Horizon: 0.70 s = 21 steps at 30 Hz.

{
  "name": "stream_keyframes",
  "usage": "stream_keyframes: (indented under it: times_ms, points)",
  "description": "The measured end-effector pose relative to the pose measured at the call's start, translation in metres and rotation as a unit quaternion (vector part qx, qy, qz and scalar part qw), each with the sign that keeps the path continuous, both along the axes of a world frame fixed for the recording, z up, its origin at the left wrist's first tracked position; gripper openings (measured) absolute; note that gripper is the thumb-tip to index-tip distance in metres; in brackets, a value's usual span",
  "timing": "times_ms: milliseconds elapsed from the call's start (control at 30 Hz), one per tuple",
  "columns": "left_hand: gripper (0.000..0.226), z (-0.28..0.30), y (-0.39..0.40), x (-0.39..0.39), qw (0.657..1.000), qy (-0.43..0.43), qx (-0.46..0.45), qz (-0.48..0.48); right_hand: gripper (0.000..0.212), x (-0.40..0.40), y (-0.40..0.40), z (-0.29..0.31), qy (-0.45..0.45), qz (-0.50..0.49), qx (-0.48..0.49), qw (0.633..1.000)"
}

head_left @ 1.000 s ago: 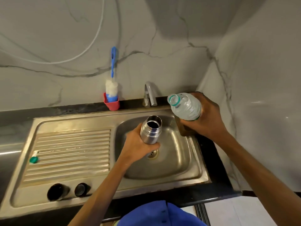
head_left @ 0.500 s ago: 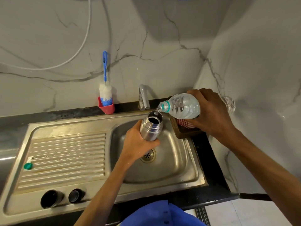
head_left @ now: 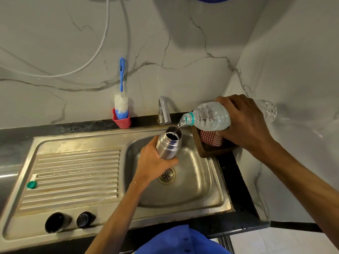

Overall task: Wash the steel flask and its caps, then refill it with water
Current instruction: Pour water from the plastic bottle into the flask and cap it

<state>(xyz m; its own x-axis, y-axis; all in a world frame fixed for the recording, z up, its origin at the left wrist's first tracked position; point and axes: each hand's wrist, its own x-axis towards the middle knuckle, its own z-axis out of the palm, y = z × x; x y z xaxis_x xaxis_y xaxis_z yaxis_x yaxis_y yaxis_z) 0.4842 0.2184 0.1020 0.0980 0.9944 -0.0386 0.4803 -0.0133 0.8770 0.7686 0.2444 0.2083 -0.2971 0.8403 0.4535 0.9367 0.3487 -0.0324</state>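
Observation:
My left hand (head_left: 153,163) grips the steel flask (head_left: 167,143) upright over the sink basin (head_left: 198,191), its mouth open. My right hand (head_left: 244,123) holds a clear plastic water bottle (head_left: 209,116) tipped on its side, neck just above the flask's mouth. A thin stream of water runs from the bottle into the flask. Two dark flask caps (head_left: 57,222) (head_left: 85,219) stand on the front rim of the draining board. A small green bottle cap (head_left: 31,184) lies at the board's left edge.
The tap (head_left: 163,111) rises behind the basin. A blue-and-white bottle brush (head_left: 121,103) stands in a red holder (head_left: 122,121) against the marble wall. A brown tray (head_left: 207,151) with a red checked cloth (head_left: 210,137) sits at the basin's right edge.
My right hand tipped the bottle from raised to lying sideways over the flask, and water started pouring into it. The left hand kept the flask over the basin.

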Motion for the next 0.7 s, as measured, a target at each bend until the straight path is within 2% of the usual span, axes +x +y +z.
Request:
stream_keyframes:
  times_ms: [467, 700]
  points:
    - [0.069, -0.004, 0.003, -0.005, 1.0, 0.011, 0.0, 0.003, 0.063, 0.002, 0.003, 0.012, -0.029, -0.008, 0.044, 0.999]
    - [0.07, -0.008, 0.002, -0.009, 1.0, 0.009, -0.007, 0.01, 0.067, 0.006, 0.006, 0.016, -0.039, -0.002, 0.051, 0.998]
